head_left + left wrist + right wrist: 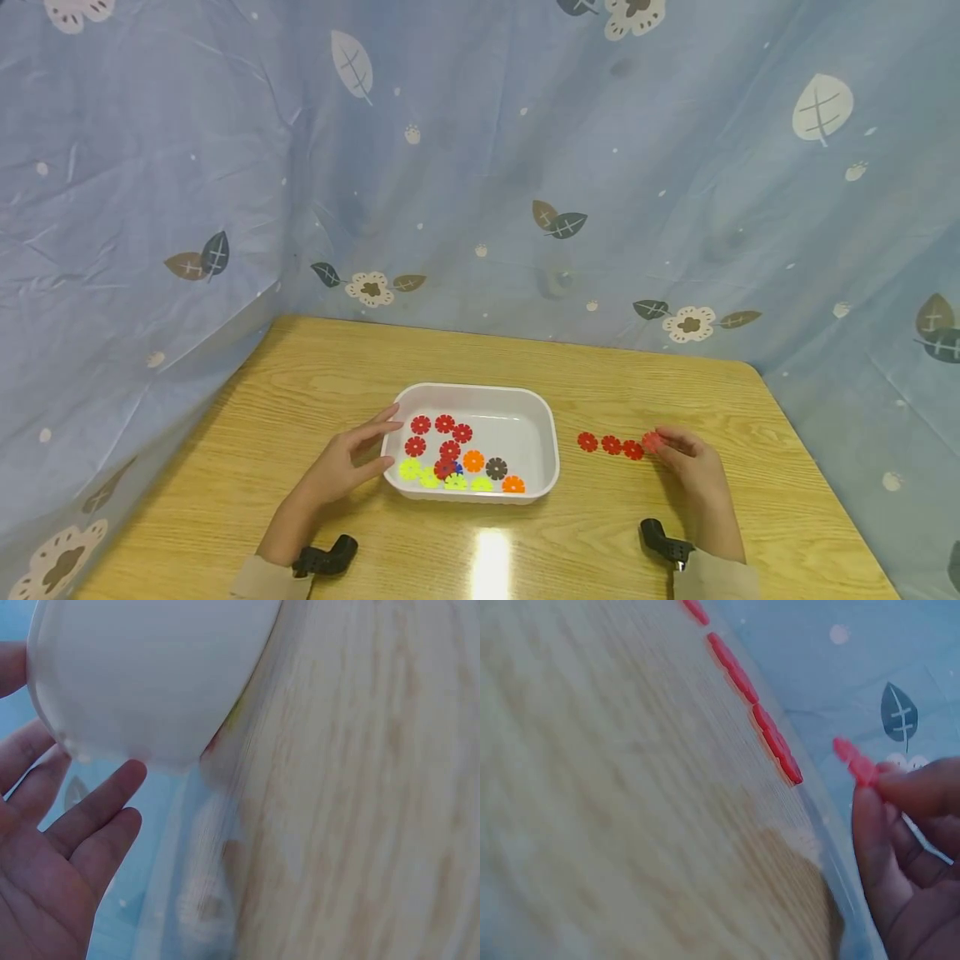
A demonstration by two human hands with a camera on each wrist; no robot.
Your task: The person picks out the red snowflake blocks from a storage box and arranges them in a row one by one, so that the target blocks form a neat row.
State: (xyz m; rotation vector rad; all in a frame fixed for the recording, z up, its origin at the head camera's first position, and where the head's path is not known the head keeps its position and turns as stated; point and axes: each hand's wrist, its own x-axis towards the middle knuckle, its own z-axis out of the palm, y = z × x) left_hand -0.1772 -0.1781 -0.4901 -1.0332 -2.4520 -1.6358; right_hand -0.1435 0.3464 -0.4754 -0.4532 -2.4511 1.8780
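My right hand [701, 475] pinches a red notched flower disc [860, 766] between thumb and fingertip, raised over the table in the right wrist view. Just left of it, three more red discs lie in a row on the table, the closest a red disc [633, 450] and the farthest another red disc [587, 442]. My left hand [337, 467] is at the left end of a white tray [513, 429], its fingers spread and relaxed, with fingertips at the rim and side wall. In the left wrist view the tray's outer wall hides its contents.
Inside the tray are several red discs [421, 425], several yellow-green discs [410, 469], two orange discs [473, 461], a dark grey disc [497, 468] and a partly covered blue disc [457, 468]. A patterned blue curtain [480, 167] hangs behind and beside the wooden table [600, 533].
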